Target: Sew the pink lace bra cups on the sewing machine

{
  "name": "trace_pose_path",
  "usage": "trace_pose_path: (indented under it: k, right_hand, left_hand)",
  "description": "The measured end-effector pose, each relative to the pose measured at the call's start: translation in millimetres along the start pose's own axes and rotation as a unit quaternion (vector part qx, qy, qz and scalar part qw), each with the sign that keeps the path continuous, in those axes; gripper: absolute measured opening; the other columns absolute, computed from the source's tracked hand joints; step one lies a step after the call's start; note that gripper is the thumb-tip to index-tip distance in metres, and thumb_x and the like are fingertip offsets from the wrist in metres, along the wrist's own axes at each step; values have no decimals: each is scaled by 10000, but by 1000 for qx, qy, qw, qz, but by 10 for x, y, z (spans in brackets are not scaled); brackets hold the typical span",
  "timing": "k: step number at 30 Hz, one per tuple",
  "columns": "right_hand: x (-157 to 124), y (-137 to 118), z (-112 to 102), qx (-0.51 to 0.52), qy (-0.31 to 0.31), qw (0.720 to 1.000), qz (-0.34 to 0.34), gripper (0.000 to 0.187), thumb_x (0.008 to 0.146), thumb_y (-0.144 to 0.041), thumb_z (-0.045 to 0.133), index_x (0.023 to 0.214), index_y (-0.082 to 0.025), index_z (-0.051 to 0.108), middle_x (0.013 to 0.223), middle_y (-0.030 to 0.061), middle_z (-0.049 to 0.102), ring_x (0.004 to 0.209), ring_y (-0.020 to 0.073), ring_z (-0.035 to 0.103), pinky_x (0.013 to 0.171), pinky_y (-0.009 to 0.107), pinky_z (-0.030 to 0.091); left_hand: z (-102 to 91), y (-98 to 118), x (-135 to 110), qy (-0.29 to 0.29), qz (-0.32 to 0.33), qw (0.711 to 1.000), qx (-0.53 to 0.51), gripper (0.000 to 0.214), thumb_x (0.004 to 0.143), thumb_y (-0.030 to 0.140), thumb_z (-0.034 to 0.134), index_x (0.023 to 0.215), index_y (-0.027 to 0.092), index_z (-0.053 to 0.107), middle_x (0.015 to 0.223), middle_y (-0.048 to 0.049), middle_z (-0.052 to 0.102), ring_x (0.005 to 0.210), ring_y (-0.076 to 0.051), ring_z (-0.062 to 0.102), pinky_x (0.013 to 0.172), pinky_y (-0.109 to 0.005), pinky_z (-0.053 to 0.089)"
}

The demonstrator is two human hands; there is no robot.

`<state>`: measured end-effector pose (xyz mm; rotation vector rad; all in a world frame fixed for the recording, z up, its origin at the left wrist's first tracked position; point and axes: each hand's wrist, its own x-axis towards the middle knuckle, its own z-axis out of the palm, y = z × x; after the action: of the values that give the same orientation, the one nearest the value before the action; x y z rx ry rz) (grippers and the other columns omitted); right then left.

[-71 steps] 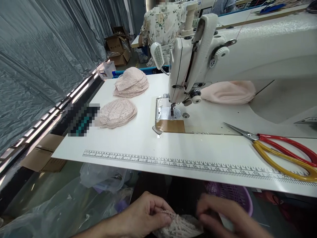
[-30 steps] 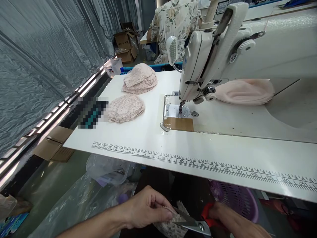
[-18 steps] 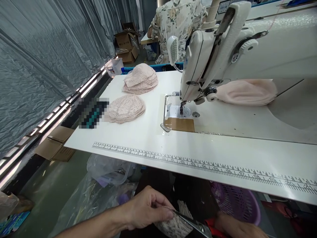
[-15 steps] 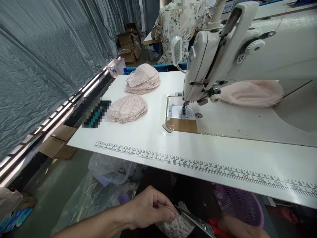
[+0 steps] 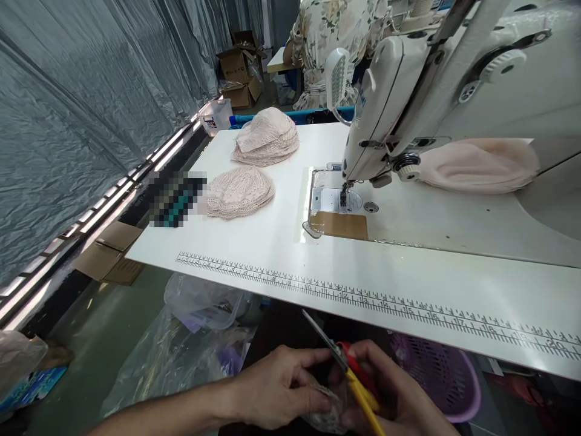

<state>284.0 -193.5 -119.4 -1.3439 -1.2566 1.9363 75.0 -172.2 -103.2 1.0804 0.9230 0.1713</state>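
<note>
Below the table's front edge, my left hand [image 5: 281, 387] is closed on a piece of pale lace [image 5: 324, 418], pinched between thumb and fingers. My right hand [image 5: 394, 387] holds a pair of scissors [image 5: 358, 387] with red and yellow handles. The blades point up and to the left, above the lace, and seem close together. Part of the lace is hidden behind my fingers and the scissors; my right fingertips are close to it, but whether they touch it I cannot tell.
A white sewing machine [image 5: 381, 109] stands on the white table [image 5: 254, 242], with pink fabric [image 5: 481, 166] under its arm. Two stacks of lace cups [image 5: 265, 139] lie left. A purple basket [image 5: 454, 375] and a clear plastic bin [image 5: 204, 300] sit below. A person [image 5: 336, 48] is behind.
The scissors have swung from lying across the lace to pointing up-left, away from it. My right hand has come further into view, closer to my left. The view has shifted slightly.
</note>
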Motion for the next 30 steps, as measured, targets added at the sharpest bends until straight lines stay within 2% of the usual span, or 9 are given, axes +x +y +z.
trace_pose_path:
  k: [3,6,9,14,19,23,26,30]
  right_hand:
    - [85,12,75,43,-17,999,22,330,665,-268,790,819,-226,501,659,-79,543,587,81,468,548,164,401]
    - [124,52,90,102,-32,993,50,379,650,-271,828,798,-214,483,627,-98,506,558,56,403,520,148,344]
    - [128,61,77,138,-45,987,63,395,649,-276,842,802,-208,484,627,-103,516,556,45,404,532,143,340]
    - [90,15,61,133,-41,988,64,372,695,-328,815,819,-216,483,671,-95,542,583,48,427,561,145,361]
    - [72,38,108,136,-50,988,55,413,656,-301,844,804,-214,469,660,-104,505,584,50,378,552,150,341]
    - [79,52,159,152,-29,987,38,415,681,-377,822,786,-208,457,614,-114,453,548,45,318,509,152,295]
    - [64,26,176,160,-6,986,47,434,650,-379,841,783,-204,467,620,-107,478,558,45,346,520,154,304]
    - [33,-12,203,160,12,986,37,430,623,-358,855,766,-205,479,635,-93,508,569,53,390,528,160,325]
  left_hand:
    - [-16,46,-20,-19,9,1000,14,453,831,341,625,1253,186,577,560,72,459,460,-52,266,429,-154,202]
    - [-37,29,-35,-16,7,999,51,500,826,339,638,1294,185,548,534,79,445,442,-53,267,411,-151,204]
    - [-53,-10,-33,-13,15,996,83,565,821,332,650,1347,194,497,532,78,464,450,-59,316,423,-144,240]
    - [-55,4,-25,-12,20,995,98,563,829,311,635,1362,221,476,541,83,491,455,-63,333,440,-140,259]
    - [-26,40,-9,-18,26,994,102,397,825,260,613,1217,203,582,525,87,473,435,-61,344,426,-141,259]
    - [-21,39,-20,-10,25,995,96,420,800,254,639,1214,210,584,534,87,496,449,-65,362,437,-140,265]
    - [-29,52,-53,-3,5,996,89,405,795,263,646,1194,201,614,530,86,499,470,-65,337,468,-144,281]
    - [2,72,-65,11,-16,997,75,328,770,289,667,1081,186,688,606,47,606,523,-77,411,549,-160,333]
